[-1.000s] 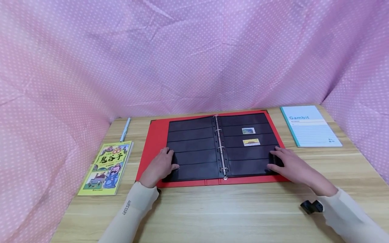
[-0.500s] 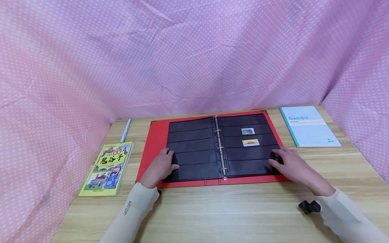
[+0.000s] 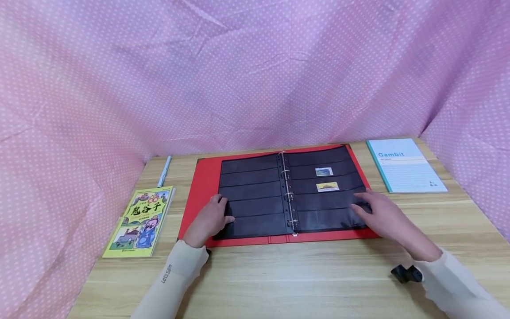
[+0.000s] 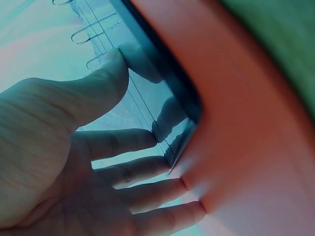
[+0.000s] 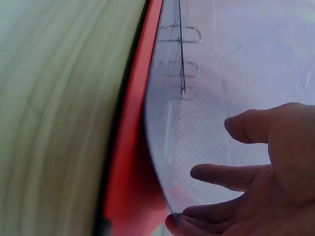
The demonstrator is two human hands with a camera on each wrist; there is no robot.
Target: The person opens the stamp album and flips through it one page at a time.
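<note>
A red ring binder (image 3: pixel 199 177) lies spread on the wooden table. Its black pocket pages are a left page (image 3: pixel 253 190) and a right page (image 3: pixel 318 212), joined by metal rings (image 3: pixel 288 196). Two stamps sit in the right page: a blue-green stamp (image 3: pixel 324 171) above a yellow stamp (image 3: pixel 327 187). My left hand (image 3: pixel 211 219) rests at the left page's outer edge, thumb on the page and fingertips on the red cover. At the right page's outer edge is my right hand (image 3: pixel 382 217), thumb and forefinger apart. In the right wrist view its lower fingers touch the page's raised, bowed corner (image 5: pixel 172 204).
A yellow comic-style book (image 3: pixel 139 221) lies at the left, with a pale blue pen (image 3: pixel 164 172) behind it. To the right is a pale blue Gambit notebook (image 3: pixel 406 166). A pink dotted cloth (image 3: pixel 255 79) hangs behind the table.
The right page's outer side has risen slightly, and the right hand's thumb and fingers have shifted a little at its edge. The left hand stays where it was.
</note>
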